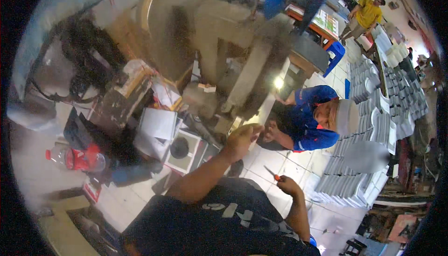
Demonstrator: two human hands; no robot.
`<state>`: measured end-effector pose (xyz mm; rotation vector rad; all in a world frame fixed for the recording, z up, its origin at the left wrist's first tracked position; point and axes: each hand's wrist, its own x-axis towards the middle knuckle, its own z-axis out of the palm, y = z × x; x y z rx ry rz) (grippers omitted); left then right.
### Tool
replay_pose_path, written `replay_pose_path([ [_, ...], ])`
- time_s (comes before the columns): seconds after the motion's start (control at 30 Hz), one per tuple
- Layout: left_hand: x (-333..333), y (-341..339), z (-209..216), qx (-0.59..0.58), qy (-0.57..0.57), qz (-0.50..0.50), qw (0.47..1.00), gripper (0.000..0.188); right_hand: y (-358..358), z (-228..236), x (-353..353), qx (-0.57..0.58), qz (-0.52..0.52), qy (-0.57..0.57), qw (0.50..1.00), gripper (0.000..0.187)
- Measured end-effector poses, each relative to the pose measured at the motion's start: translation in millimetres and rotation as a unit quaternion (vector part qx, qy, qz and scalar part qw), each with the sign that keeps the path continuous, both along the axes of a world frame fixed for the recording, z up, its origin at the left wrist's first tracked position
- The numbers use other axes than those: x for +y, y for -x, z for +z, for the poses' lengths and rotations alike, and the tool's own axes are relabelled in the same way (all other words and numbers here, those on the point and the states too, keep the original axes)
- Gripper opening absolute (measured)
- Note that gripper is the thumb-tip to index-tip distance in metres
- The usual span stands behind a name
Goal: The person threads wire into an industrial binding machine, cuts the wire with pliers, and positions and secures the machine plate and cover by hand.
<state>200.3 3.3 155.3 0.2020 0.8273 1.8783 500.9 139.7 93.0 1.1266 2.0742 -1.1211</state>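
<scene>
My left hand (242, 140) is raised beside the large grey-brown machine (217, 36). Its fingers are bent together, and whatever they may hold cannot be made out. Lower and to the right, my right hand (290, 186) is closed round an orange-handled tool (277, 177) with a narrow, pointed metal end, held apart from the machine. Close to my left hand is a co-worker's hand (269, 132). That person, in a blue shirt (317, 116) and a light cap, leans toward the machine, the other hand near a bright light (278, 83).
Tall stacks of grey-white sheets (368, 116) line the right side. A clear bottle with a red label (77, 159) and a white-framed square piece (183, 149) lie at the left. Farther back are a blue chair (335, 57) and another person in yellow (367, 14).
</scene>
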Motion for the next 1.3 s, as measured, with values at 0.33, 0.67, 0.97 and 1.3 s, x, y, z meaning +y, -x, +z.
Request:
replay_pose_path([
  [0.33, -32.9, 32.0, -25.3, 0.241, 0.060, 0.125, 0.961, 0.028, 103.1, 194.7, -60.3, 0.212, 0.056, -0.184, 0.958, 0.033],
  [0.67, -44.4, 35.5, -22.5, 0.563, 0.083, 0.209, 0.795, 0.030, 194.4, 197.7, -49.1, 0.254, 0.222, -0.330, 0.882, 0.036],
  [0.97, -46.6, 31.3, -19.6, 0.559, 0.118, 0.163, 0.804, 0.036, 235.2, 197.4, -36.9, 0.306, 0.302, -0.311, 0.848, 0.039],
  [1.3, -50.3, 29.1, -15.9, 0.600, 0.210, 0.131, 0.761, 0.029, 260.7, 167.2, -16.0, 0.311, 0.362, -0.305, 0.824, 0.031],
])
